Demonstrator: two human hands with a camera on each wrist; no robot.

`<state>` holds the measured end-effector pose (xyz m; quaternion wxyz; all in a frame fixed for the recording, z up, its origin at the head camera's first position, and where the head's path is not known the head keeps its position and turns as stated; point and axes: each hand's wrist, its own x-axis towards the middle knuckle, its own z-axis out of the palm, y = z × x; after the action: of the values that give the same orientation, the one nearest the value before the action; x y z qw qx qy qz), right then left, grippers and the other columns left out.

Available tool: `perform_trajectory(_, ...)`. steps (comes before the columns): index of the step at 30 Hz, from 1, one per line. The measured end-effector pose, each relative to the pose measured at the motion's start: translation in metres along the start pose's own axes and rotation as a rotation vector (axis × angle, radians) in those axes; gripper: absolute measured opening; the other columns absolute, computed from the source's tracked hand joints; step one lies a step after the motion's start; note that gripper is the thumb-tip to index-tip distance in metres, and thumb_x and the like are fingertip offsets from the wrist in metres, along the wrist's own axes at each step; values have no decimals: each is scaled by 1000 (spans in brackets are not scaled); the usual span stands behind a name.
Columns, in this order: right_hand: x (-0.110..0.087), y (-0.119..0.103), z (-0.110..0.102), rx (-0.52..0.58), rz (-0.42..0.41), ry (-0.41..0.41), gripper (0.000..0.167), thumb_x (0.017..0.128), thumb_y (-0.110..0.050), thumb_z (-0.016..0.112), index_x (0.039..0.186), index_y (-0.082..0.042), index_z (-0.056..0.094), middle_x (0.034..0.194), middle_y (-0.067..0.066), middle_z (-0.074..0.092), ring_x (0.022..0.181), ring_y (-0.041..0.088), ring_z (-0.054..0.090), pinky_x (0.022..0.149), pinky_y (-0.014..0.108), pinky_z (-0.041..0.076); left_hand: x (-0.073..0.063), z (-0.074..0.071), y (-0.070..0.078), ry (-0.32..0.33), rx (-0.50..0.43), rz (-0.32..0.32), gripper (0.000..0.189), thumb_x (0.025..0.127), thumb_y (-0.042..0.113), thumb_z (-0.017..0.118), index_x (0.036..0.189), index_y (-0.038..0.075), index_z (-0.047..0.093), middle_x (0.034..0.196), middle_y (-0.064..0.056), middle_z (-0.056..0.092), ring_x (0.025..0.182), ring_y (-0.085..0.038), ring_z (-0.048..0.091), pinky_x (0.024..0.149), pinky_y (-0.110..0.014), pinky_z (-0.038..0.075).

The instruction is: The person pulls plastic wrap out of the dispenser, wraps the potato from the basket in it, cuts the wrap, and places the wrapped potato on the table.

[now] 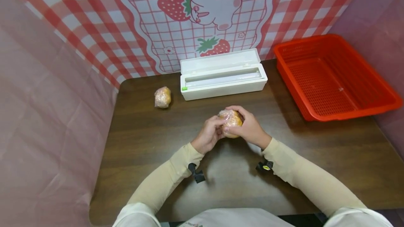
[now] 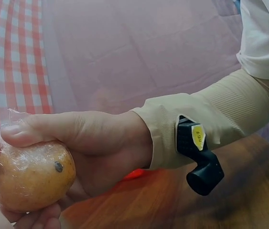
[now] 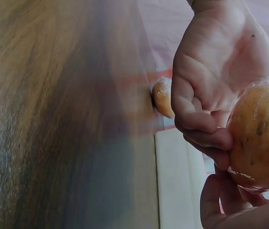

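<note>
A round yellow-orange fruit (image 1: 233, 119) wrapped in clear cling film is held in both hands above the middle of the table. Dark spots mark its skin in the right wrist view. My left hand (image 1: 209, 134) grips its left side, fingers curled against the wrapping. On the other side, my right hand (image 1: 250, 126) holds it between thumb and fingers; the left wrist view shows this right hand (image 2: 98, 138) around the fruit (image 2: 34, 176). A second wrapped fruit (image 1: 162, 97) lies at the table's left back.
A white cling film box (image 1: 224, 90) stands at the back, lid raised, a roll inside. At the right back is a red plastic basket (image 1: 303, 97). The brown wooden table (image 1: 142, 167) has a checked cloth (image 1: 91, 23) behind it.
</note>
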<state>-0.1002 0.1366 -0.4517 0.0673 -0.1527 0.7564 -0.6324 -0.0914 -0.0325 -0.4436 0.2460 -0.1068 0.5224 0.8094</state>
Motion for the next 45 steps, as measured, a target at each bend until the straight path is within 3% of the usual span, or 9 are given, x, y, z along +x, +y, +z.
perform_trajectory(16, 5, -2, 1, 74, 39, -4, 56, 80, -4, 82, 129, -2, 55, 127, 18, 57, 104, 31, 56, 80, 34, 53, -1, 1, -2, -1, -10, 39, 19, 99, 22, 56, 84, 14, 48, 76, 2, 62, 66, -8, 58, 63, -24, 47)
perform_trajectory(31, 12, 2, 9, 199, 28, 63, 39, 86, -1, 75, 122, 4, 59, 124, 19, 61, 106, 24, 60, 84, 28, 53, 1, -1, -4, 44, -21, 70, 24, 101, 24, 56, 80, 15, 48, 76, 5, 61, 66, -7, 58, 62, -23, 46)
perform_trajectory(40, 15, 4, 12, 214, 12, 94, 33, 91, -4, 72, 121, 5, 61, 121, 18, 64, 105, 22, 62, 84, 28, 53, 2, -4, -2, 29, 12, 75, 24, 103, 25, 54, 82, 14, 48, 81, 3, 61, 70, -7, 60, 65, -23, 47)
perform_trajectory(45, 16, 5, 12, 219, -1, 121, 30, 93, -3, 70, 119, 7, 60, 123, 20, 63, 108, 20, 60, 88, 27, 50, 2, -7, -1, -16, 50, 83, 22, 105, 26, 51, 88, 13, 49, 88, 0, 60, 73, -8, 61, 68, -24, 51)
